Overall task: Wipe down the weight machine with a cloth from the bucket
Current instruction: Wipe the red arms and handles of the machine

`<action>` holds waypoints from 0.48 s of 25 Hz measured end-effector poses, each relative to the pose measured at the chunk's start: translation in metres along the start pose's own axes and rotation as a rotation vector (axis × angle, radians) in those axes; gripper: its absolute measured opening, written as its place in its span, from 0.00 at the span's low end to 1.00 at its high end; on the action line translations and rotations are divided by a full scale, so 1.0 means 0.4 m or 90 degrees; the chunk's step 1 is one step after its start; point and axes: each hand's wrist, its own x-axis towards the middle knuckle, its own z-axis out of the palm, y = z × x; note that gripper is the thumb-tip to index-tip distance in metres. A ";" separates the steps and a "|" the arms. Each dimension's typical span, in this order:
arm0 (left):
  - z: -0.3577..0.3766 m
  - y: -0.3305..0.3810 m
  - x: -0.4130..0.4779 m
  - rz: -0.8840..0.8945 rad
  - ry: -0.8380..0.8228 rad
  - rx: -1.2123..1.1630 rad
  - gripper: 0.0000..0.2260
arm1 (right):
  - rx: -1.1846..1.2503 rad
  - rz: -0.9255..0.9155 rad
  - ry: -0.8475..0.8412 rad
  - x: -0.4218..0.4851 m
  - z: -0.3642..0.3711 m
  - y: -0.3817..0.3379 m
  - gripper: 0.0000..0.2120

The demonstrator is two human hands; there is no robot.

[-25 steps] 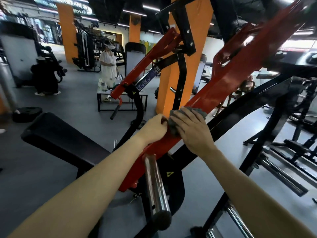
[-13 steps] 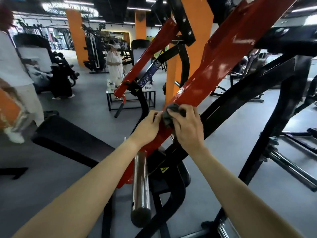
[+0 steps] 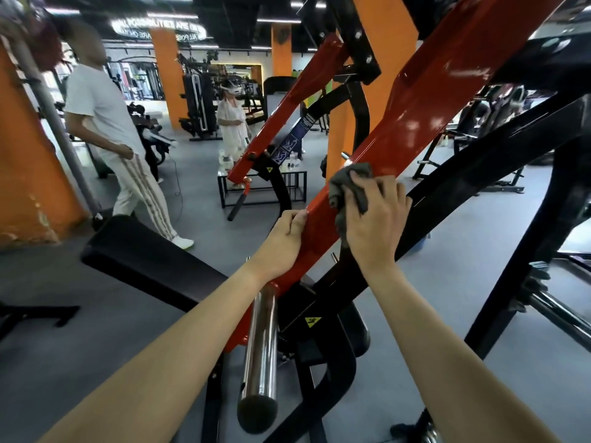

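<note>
The right hand (image 3: 374,225) lies on the upper face of the red arm (image 3: 431,91) of the weight machine, about midway along its slope. It holds the grey cloth (image 3: 350,180) down against the paint. Its fingers are slightly spread and bent over the arm's far edge. The thumb pinches a bunch of cloth that sticks out at the top left of the hand, and more cloth shows under the palm.

The left hand (image 3: 281,244) grips the left edge of the same red arm, just below and beside the right hand. Its fingers are curled round the edge and pressed together, with the thumb on the near side. The two hands are close but do not touch.

A chrome bar (image 3: 259,346) juts toward the camera from the arm's lower end, under the left wrist. A black pad (image 3: 144,260) lies to the left of it, and a black frame (image 3: 479,161) slopes up on the right.

Further back, a person in white (image 3: 105,123) is at the left by an orange pillar (image 3: 166,75). Another person in a headset (image 3: 232,123) stands behind a low table (image 3: 262,187)
</note>
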 end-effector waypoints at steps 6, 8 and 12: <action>0.003 -0.010 0.006 -0.014 -0.006 -0.015 0.19 | 0.091 0.016 -0.078 -0.127 0.034 -0.037 0.12; 0.006 -0.011 0.005 -0.017 -0.003 -0.012 0.18 | 0.047 -0.049 -0.115 -0.123 0.029 -0.014 0.12; 0.006 -0.006 0.000 -0.020 0.008 0.014 0.21 | 0.004 0.080 -0.025 -0.070 0.027 0.005 0.10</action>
